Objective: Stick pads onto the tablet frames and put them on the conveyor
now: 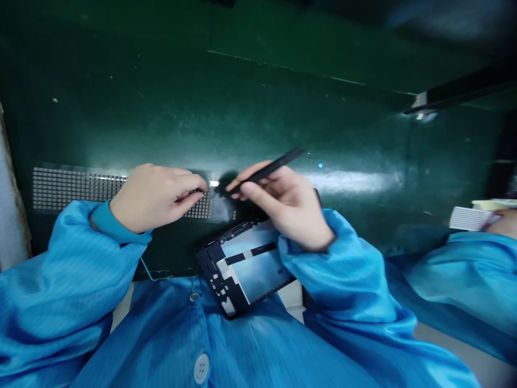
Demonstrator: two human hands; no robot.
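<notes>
My right hand [285,202] is closed around black tweezers [264,171], whose tip points left toward the end of a sheet of tiny silver parts [76,187] lying on the green bench. My left hand [155,196] rests on that sheet with its fingers curled and pinched at the sheet's right end, close to the tweezer tip. Whether it holds a part I cannot make out. A dark tablet frame [242,264] with a pale inner panel lies tilted at the bench's near edge, under my right wrist and against my blue coat.
The green bench top [258,108] stretches away from me. At the right a co-worker's blue sleeve [464,269] and hand lie beside a small white ribbed piece [468,218]. A dark bar [460,91] crosses the far right.
</notes>
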